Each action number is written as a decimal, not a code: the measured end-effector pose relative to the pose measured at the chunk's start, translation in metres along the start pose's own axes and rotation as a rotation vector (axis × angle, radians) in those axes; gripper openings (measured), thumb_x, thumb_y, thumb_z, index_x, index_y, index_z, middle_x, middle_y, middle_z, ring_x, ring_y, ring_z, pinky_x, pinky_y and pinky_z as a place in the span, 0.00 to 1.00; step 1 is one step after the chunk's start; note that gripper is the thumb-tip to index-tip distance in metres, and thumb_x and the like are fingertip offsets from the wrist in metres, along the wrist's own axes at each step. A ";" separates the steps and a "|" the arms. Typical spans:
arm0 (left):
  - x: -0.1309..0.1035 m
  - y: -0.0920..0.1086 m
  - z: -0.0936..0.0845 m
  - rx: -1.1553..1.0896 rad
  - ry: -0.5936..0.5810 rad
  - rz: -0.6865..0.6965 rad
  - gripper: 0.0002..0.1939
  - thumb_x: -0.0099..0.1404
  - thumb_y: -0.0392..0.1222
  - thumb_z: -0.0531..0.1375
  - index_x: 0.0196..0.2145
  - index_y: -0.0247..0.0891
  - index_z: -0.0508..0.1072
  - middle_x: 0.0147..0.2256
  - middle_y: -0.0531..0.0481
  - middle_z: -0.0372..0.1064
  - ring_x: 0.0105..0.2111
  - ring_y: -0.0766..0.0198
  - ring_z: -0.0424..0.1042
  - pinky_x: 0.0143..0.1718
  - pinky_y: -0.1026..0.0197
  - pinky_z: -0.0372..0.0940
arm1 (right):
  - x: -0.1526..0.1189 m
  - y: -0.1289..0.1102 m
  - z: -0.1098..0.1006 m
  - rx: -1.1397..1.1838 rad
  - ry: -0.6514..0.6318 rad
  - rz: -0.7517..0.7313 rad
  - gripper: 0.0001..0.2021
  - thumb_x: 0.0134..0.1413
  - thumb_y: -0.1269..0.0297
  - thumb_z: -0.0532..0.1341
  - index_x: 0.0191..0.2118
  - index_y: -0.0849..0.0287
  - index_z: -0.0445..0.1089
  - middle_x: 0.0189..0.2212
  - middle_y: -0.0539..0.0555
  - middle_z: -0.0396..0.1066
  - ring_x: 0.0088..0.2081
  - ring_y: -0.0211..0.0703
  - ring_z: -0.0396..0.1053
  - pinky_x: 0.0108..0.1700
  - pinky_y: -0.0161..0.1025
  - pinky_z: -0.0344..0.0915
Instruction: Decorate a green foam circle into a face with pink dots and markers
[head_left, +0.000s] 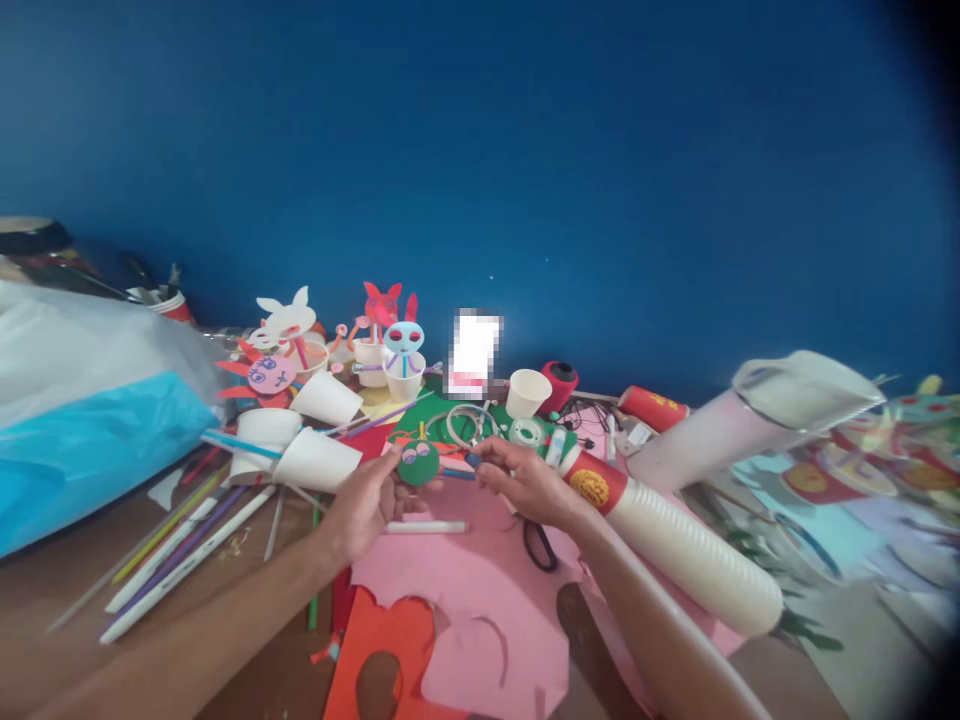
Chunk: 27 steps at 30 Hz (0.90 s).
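Note:
My left hand (369,500) holds a round green paper face (418,463) with pinkish eyes between its thumb and fingers. To its right, my right hand (525,480) is closed, its fingertips pinched on a small dark blue object (472,460) that looks like a marker cap or end. The two hands are a short way apart above pink paper (480,590). A white marker (426,527) lies on that paper just below the green face. Black-handled scissors (540,546) rest under my right forearm, their blades mostly hidden.
Paper cups (319,460) and cup figures (405,345) stand at the left and back. A long cup stack (690,550) lies at the right. Several markers (187,565) and a blue-white bag (97,400) are at the left. Orange paper (386,640) lies in front.

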<state>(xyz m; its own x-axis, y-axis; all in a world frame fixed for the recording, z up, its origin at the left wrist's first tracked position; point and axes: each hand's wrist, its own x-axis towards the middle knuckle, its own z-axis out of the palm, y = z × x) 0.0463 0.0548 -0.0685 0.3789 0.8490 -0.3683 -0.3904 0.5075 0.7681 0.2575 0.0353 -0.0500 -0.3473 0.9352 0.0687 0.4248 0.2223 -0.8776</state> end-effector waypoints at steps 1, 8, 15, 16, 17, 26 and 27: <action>0.000 0.000 0.000 -0.006 -0.006 0.007 0.12 0.61 0.43 0.54 0.35 0.31 0.70 0.30 0.41 0.74 0.27 0.59 0.74 0.22 0.62 0.66 | 0.001 0.004 0.005 0.149 0.019 0.016 0.08 0.55 0.67 0.52 0.40 0.58 0.64 0.24 0.47 0.66 0.25 0.33 0.62 0.29 0.32 0.58; -0.008 0.004 0.003 0.001 -0.011 0.028 0.08 0.57 0.41 0.58 0.32 0.33 0.70 0.26 0.47 0.72 0.22 0.63 0.71 0.21 0.65 0.64 | 0.001 0.011 0.034 0.603 0.105 0.087 0.10 0.50 0.62 0.59 0.38 0.59 0.68 0.23 0.47 0.61 0.23 0.31 0.55 0.27 0.31 0.53; -0.015 0.010 0.009 0.099 -0.040 0.098 0.10 0.55 0.43 0.59 0.29 0.31 0.71 0.25 0.47 0.72 0.22 0.64 0.70 0.25 0.63 0.65 | -0.001 0.009 0.031 0.632 0.046 0.050 0.11 0.48 0.60 0.61 0.37 0.60 0.69 0.23 0.47 0.63 0.24 0.31 0.57 0.29 0.32 0.56; -0.015 0.010 0.008 0.108 -0.038 0.107 0.10 0.55 0.43 0.59 0.29 0.31 0.71 0.25 0.47 0.72 0.22 0.64 0.70 0.24 0.63 0.65 | -0.001 0.011 0.030 0.611 0.042 0.039 0.11 0.49 0.60 0.61 0.38 0.60 0.68 0.24 0.47 0.63 0.24 0.31 0.58 0.30 0.32 0.56; -0.016 0.010 0.008 0.114 -0.037 0.110 0.10 0.55 0.43 0.59 0.29 0.32 0.71 0.25 0.47 0.72 0.22 0.64 0.71 0.24 0.63 0.65 | 0.000 0.013 0.029 0.576 0.038 0.026 0.11 0.50 0.60 0.60 0.38 0.59 0.68 0.24 0.47 0.64 0.25 0.31 0.58 0.30 0.32 0.57; -0.011 0.003 0.005 0.206 0.005 0.125 0.13 0.57 0.45 0.58 0.32 0.31 0.70 0.25 0.44 0.73 0.22 0.64 0.71 0.22 0.64 0.64 | -0.003 0.010 0.026 -0.506 0.273 -0.075 0.14 0.53 0.67 0.57 0.47 0.55 0.68 0.30 0.52 0.70 0.31 0.39 0.64 0.36 0.36 0.57; -0.010 0.002 0.004 0.215 0.016 0.128 0.12 0.56 0.45 0.58 0.31 0.31 0.70 0.24 0.45 0.72 0.22 0.64 0.71 0.23 0.64 0.64 | -0.005 0.008 0.029 -0.589 0.276 -0.109 0.12 0.54 0.67 0.56 0.44 0.56 0.69 0.29 0.53 0.70 0.32 0.40 0.64 0.36 0.36 0.57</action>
<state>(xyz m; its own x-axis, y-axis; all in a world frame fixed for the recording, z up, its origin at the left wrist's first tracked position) 0.0454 0.0466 -0.0608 0.3239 0.9074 -0.2679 -0.2464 0.3543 0.9021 0.2380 0.0247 -0.0712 -0.2203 0.9176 0.3308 0.8128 0.3602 -0.4578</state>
